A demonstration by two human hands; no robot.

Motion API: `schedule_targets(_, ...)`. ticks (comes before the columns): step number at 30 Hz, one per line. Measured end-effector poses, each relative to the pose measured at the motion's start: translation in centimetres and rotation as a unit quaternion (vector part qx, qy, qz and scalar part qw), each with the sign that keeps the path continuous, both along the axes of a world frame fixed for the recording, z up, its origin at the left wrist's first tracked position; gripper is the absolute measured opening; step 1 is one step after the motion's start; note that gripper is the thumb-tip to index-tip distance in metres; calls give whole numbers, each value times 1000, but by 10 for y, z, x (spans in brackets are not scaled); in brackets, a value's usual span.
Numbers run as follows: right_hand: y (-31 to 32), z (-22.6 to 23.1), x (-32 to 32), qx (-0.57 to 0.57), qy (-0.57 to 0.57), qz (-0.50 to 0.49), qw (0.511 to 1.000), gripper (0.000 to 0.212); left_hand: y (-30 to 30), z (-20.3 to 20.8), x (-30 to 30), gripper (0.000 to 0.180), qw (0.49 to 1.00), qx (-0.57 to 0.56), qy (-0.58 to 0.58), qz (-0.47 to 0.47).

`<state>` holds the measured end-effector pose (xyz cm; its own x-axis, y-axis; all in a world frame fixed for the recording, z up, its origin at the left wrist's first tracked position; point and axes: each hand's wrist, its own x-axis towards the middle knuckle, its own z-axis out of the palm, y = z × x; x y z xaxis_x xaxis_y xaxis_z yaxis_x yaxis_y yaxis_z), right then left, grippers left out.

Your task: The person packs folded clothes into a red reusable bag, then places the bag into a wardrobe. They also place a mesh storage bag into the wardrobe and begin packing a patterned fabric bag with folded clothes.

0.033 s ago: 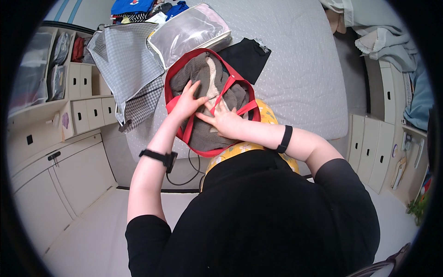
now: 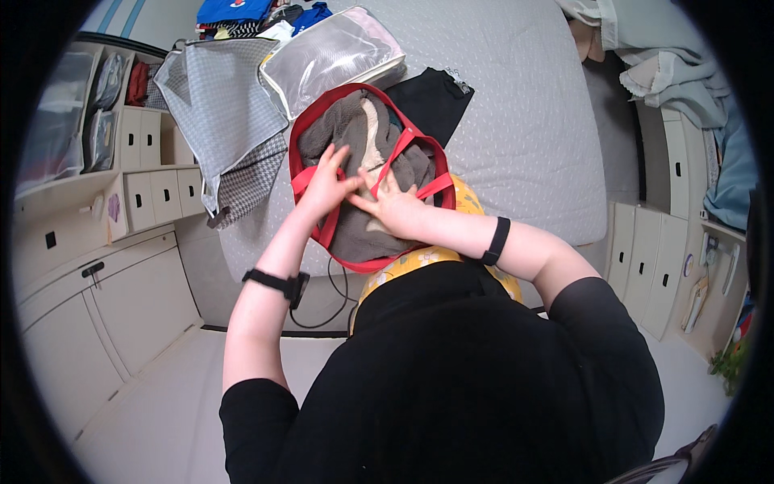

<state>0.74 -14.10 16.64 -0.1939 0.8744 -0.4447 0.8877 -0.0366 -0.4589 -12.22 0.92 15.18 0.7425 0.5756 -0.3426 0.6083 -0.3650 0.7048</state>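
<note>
Fingers of the left hand (image 2: 324, 192) are spread wide over the brown fabric (image 2: 343, 123) in the bag (image 2: 305, 119), with nothing visibly gripped. Those of the right hand (image 2: 401, 214) are also splayed and low over the fabric, next to a red strap (image 2: 393, 164); whether they touch the strap, I cannot tell. The two thumbs are close together. The bag, red-rimmed and open at the top, is at the near edge of the bed (image 2: 532, 137), right by the yellow floral cloth (image 2: 470, 199) at the person's lap. A pale fluffy strip (image 2: 371, 133) shows along the fabric. Just beyond the bag is a clear-topped case (image 2: 330, 60); a black garment (image 2: 431, 103) lies to its right, and a checked bag (image 2: 222, 101) to its left. Folded clothes (image 2: 234, 11) are piled farther off.
</note>
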Motion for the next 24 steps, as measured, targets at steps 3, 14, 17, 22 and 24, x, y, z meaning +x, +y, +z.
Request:
schedule_targets(3, -6, -16, 7, -62, -81, 39, 994, 77, -39, 2, -44, 89, 999, 39, -28, -20)
schedule_targets(14, 10, -7, 45, 162, 9, 32, 986, 99, -96, -10, -3, 122, 952, 62, 264, -140)
schedule_targets(17, 25, -17, 37, -1, -95, 112, 989, 105, -82, -21, 8, 119, 939, 18, 289, -187)
schedule_targets(22, 45, -68, 40, -96, -79, 107, 986, 115, -71, -51, 12, 118, 933, -2, 304, -190)
schedule_targets(24, 47, -91, 43, -108, -81, 103, 986, 110, -69, -70, 18, 115, 938, -17, 292, -184)
